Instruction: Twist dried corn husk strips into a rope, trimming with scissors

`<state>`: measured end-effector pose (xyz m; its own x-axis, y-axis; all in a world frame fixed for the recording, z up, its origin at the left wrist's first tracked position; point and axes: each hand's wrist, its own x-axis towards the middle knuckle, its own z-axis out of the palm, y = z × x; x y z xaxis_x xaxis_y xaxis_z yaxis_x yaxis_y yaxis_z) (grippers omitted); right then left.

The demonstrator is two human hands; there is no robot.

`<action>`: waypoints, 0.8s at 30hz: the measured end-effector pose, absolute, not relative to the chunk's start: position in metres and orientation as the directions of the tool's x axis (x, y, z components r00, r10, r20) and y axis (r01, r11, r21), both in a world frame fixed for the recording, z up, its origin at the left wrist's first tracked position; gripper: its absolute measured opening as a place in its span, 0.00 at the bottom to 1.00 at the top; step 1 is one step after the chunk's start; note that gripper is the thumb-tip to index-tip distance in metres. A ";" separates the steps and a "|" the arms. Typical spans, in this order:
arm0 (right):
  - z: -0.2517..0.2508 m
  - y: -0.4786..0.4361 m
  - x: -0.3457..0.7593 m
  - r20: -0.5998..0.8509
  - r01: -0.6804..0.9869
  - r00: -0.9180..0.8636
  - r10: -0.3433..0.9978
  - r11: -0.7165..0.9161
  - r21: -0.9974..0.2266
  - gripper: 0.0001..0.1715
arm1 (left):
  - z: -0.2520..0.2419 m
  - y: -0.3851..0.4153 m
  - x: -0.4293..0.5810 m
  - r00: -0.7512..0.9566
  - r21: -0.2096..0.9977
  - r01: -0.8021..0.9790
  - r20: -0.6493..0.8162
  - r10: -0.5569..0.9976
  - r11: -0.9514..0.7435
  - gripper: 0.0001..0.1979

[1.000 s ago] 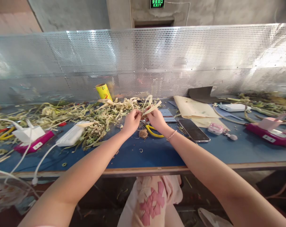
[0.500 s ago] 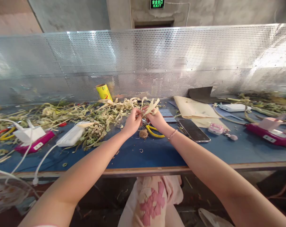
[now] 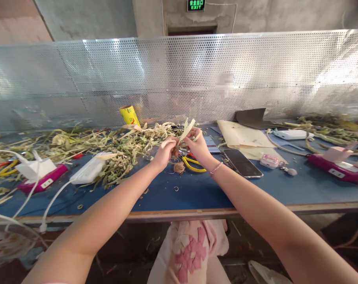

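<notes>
Pale dried leaf strips (image 3: 187,130) rise from between my two hands, above the middle of the blue table. My left hand (image 3: 165,154) is closed on the lower part of the strips. My right hand (image 3: 197,144) pinches them from the other side, with a bracelet on its wrist. Just below the hands lie a small ball of brown twine (image 3: 179,168) and scissors (image 3: 194,165) with yellow and red handles. A heap of dried leaves and stems (image 3: 122,157) spreads to the left of my left hand.
A yellow roll (image 3: 129,116) stands behind the heap. On the right lie a black phone (image 3: 243,163), beige paper (image 3: 241,134) and a pink case (image 3: 269,161). Power strips (image 3: 45,179) with white cables sit at both sides. A perforated metal screen (image 3: 179,79) closes the back.
Both hands have shifted slightly and drawn a little apart. The pale strips are now bunched and point up to the right, and more of the scissors' red handle shows.
</notes>
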<state>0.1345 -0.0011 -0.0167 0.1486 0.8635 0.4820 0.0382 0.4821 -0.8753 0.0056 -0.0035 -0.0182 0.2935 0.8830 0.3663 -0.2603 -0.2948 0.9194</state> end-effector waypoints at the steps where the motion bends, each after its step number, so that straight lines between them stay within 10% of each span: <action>1: -0.016 -0.003 0.136 0.512 0.057 0.177 0.841 0.510 -0.858 0.19 | -0.017 -0.004 0.006 0.269 0.919 -0.280 0.354 0.896 -0.279 0.05; 9: -0.007 -0.013 0.146 0.715 0.241 0.124 0.688 0.678 -0.695 0.11 | -0.011 -0.004 0.004 0.112 0.933 -0.186 0.332 0.936 -0.309 0.09; 24: -0.007 -0.019 0.137 0.707 0.101 0.046 0.706 0.700 -0.706 0.10 | -0.006 -0.016 0.002 0.203 0.831 0.181 0.492 0.847 -0.526 0.11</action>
<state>0.1370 -0.0190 -0.0067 0.0462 0.7060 0.7067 0.1012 0.7005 -0.7064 0.0018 -0.0158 -0.0056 0.2029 0.8465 0.4922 0.1815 -0.5264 0.8306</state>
